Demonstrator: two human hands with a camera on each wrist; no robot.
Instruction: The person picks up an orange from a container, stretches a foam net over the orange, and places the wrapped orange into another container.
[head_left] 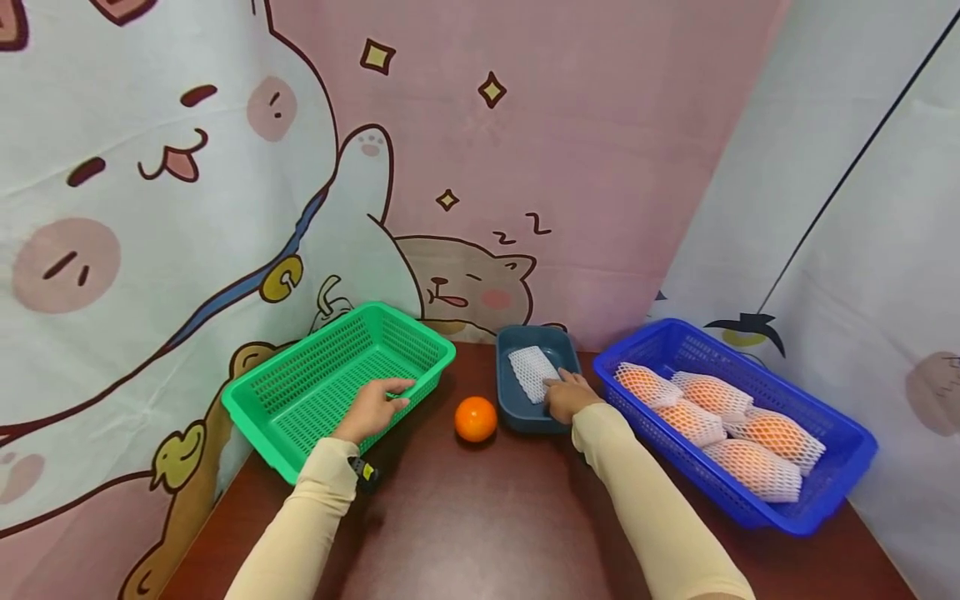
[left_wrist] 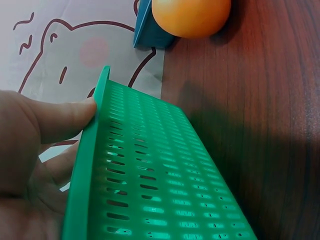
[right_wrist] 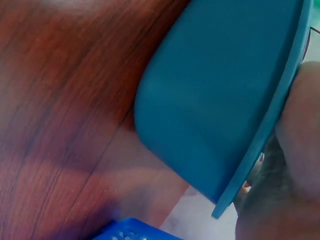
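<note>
My left hand (head_left: 375, 408) is over the near right side of the green basket (head_left: 247, 404), fingers loosely extended. Its thumb (left_wrist: 70, 117) lies by the rim in the left wrist view, with the other fingers partly behind the basket wall. My right hand (head_left: 572, 396) reaches into the dark teal tray (head_left: 517, 418), its fingers at the right edge of a white foam net sleeve (head_left: 534, 372). Whether they pinch it is not visible; the tray wall (right_wrist: 210, 95) hides the fingertips in the right wrist view. A bare orange (head_left: 476, 419) sits on the table between the hands.
To the right stands a blue basket (head_left: 832, 492) holding several oranges in white foam nets (head_left: 753, 468). All containers rest on a dark brown wooden table (head_left: 480, 517). Printed cloth (head_left: 585, 125) hangs close behind and along the sides.
</note>
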